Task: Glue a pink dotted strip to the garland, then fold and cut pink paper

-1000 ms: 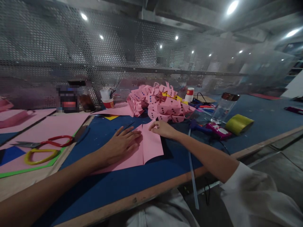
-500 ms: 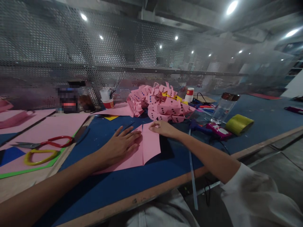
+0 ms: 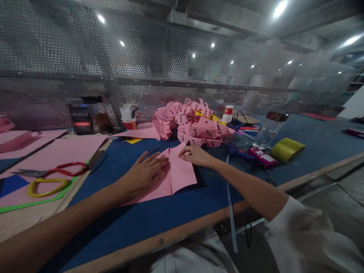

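A sheet of pink paper (image 3: 182, 172) lies on the blue tabletop in front of me, with a slit or fold line running down between its left and right parts. My left hand (image 3: 146, 172) rests flat on the left part, fingers spread. At the upper right edge, my right hand (image 3: 195, 154) is closed with thumb and forefinger pinched on the paper. The right part is slightly raised and curves up at its lower corner. Just behind is a heap of folded pink paper pieces (image 3: 199, 127) with dark dots.
Red-and-yellow-handled scissors (image 3: 49, 184) lie on pink sheets at left. To the right are a blue glue gun (image 3: 241, 152), a magenta device (image 3: 263, 157), a yellow tape roll (image 3: 287, 149) and a glass bottle (image 3: 270, 129). A clear strip (image 3: 231, 212) overhangs the table edge.
The right part of the pink paper has tilted, its lower right corner shifting a little to the right. Both hands have hardly moved.
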### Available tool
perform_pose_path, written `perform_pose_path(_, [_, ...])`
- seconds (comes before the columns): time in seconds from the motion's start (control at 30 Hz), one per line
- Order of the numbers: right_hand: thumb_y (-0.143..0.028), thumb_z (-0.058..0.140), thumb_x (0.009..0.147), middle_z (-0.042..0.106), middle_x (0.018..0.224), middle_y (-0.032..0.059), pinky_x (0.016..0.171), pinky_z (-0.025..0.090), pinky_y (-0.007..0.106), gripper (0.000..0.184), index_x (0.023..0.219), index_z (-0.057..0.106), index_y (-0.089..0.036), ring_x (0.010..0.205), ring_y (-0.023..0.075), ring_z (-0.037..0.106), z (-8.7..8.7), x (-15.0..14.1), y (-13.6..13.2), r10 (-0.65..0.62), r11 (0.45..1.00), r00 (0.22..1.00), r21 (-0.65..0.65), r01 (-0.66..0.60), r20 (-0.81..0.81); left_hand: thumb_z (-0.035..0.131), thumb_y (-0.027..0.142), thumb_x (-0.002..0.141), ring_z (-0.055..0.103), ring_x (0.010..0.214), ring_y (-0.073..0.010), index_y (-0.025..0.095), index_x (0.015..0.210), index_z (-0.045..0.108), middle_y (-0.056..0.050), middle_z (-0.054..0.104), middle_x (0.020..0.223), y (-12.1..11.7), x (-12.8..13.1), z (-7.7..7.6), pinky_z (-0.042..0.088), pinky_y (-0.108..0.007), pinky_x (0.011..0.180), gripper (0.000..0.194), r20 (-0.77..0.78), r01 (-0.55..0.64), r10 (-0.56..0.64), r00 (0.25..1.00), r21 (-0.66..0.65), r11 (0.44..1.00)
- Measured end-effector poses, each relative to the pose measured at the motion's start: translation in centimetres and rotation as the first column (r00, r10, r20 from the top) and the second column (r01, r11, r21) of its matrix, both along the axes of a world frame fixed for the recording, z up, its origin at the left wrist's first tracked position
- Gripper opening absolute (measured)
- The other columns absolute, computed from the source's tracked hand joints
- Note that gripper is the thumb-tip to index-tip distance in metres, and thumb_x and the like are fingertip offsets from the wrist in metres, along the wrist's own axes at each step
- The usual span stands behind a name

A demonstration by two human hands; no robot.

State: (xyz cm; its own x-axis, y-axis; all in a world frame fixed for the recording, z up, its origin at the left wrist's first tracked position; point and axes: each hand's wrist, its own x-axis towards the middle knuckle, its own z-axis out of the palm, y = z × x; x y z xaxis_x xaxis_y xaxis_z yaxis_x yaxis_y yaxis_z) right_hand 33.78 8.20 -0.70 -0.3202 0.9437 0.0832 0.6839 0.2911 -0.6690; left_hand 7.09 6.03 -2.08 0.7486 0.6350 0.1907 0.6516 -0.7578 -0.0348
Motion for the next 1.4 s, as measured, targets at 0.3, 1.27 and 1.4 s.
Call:
perform_pose_path(0.3, [-0.013,0.061,0.081,0.047,0.058,-0.0043,0.056,0.025,0.025,0.020,0.093,0.077,-0.015,0.056,0.0102,0.041,0.1,0.0,-0.2,0.032,0.999,0.998,0.000,-0.032,0.055,0.037,0.041,0.104,0.036,0.150,-0.0284,0.028,0.147,0.051,-0.004,0.055,0.153,0.0,0.1,0.0,0.016,-0.059,0.124,0.047,0.004,-0.013,0.013,1.000,-0.013,1.000])
perform_pose_path(1.27, [-0.016,0.065,0.085,0.055,0.064,-0.0022,0.060,0.030,0.026,0.016,0.094,0.078,-0.014,0.060,0.0102,0.044,0.3,0.0,-0.3,0.059,0.998,0.998,0.006,-0.059,0.035,0.035,0.041,0.107,0.051,0.139,-0.0239,0.034,0.143,0.054,-0.004,0.060,0.148,-0.6,-1.1,-1.1,0.018,-0.053,0.126,0.042,0.059,0.112,-0.111,0.992,0.000,0.994])
perform_pose_path(1.4, [-0.015,0.063,0.083,0.047,0.059,-0.0043,0.056,0.026,0.026,0.020,0.095,0.079,-0.015,0.057,0.0104,0.041,0.4,0.1,-0.5,0.086,0.996,0.995,-0.010,-0.085,0.054,0.036,0.040,0.106,0.052,0.138,-0.0240,0.034,0.143,0.054,-0.004,0.060,0.148,-0.8,-1.1,-0.8,0.018,-0.054,0.126,0.042,0.046,0.103,-0.103,0.994,-0.006,0.995])
